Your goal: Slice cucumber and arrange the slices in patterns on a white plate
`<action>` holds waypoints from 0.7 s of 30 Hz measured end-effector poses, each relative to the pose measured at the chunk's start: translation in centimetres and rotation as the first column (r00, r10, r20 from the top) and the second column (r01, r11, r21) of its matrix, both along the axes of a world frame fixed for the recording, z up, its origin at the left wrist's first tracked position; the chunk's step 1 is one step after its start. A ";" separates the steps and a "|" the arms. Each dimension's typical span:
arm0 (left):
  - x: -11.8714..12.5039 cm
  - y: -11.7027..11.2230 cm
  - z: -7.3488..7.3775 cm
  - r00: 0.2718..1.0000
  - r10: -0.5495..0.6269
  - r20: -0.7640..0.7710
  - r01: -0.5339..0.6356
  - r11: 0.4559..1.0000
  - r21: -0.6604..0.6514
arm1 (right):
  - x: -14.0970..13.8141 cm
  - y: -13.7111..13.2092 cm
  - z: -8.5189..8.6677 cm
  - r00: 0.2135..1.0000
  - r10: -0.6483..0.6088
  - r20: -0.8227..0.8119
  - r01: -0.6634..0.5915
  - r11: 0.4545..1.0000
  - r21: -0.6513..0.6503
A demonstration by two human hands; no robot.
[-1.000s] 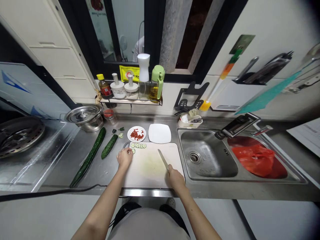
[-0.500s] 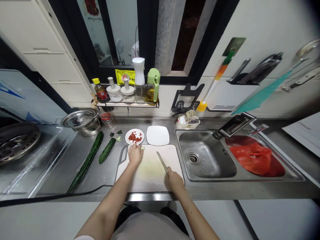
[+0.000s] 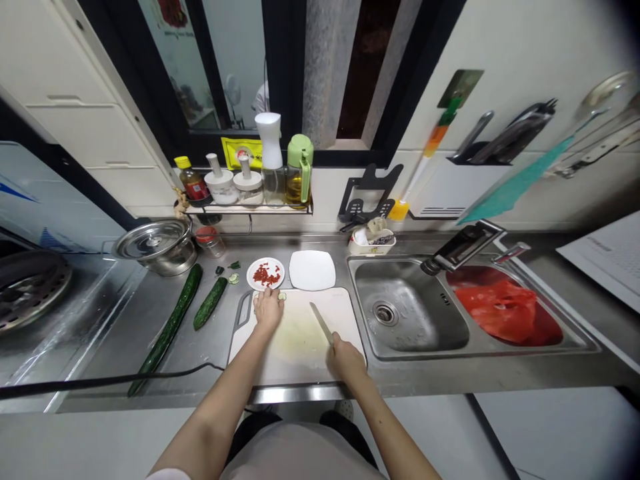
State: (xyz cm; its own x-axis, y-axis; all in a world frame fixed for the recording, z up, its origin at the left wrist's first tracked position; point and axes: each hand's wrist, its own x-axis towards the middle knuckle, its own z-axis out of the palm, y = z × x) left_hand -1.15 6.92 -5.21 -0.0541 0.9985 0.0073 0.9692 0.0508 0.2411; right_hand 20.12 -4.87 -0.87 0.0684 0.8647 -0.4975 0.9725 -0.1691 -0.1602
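My right hand (image 3: 348, 359) is closed around the handle of a knife (image 3: 322, 323), its blade pointing away over the white cutting board (image 3: 320, 367). At the board's far left corner, my left hand (image 3: 269, 311) is closed over pale green cucumber slices (image 3: 283, 296), which show at both sides of the fingers and are otherwise hidden. Just beyond it stands a white plate of chopped red pieces (image 3: 267, 274). A bare white square plate (image 3: 313, 269) lies beside that one. Left of the board lie a shorter cut cucumber (image 3: 210, 304) and a long cucumber (image 3: 167, 333).
A lidded steel pot (image 3: 157, 247) and a red-lidded jar (image 3: 210, 241) stand at the back left. To the right is a double sink (image 3: 415, 313) with a red plastic bag (image 3: 497, 310). A black cable (image 3: 110, 380) crosses the front left. Bottles fill the shelf (image 3: 250, 209).
The view has shifted slightly. My left hand stays over the cucumber slices with small finger movement, and the knife keeps nearly the same place in my right hand.
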 end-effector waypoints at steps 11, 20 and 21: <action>-0.3 0.0 0.0 0.995 -0.096 0.018 0.096 0.995 0.000 | 0.0 -0.1 -0.2 1.000 0.011 0.013 -0.011 1.000 0.003; -0.6 0.3 -0.6 0.936 0.108 0.335 -0.101 0.994 -0.037 | -0.1 -0.1 0.3 1.000 -0.002 0.010 0.002 1.000 0.017; -0.7 0.3 -0.7 0.899 0.156 0.409 -0.142 0.988 -0.064 | -0.1 0.0 0.4 1.000 -0.004 0.010 0.004 1.000 0.014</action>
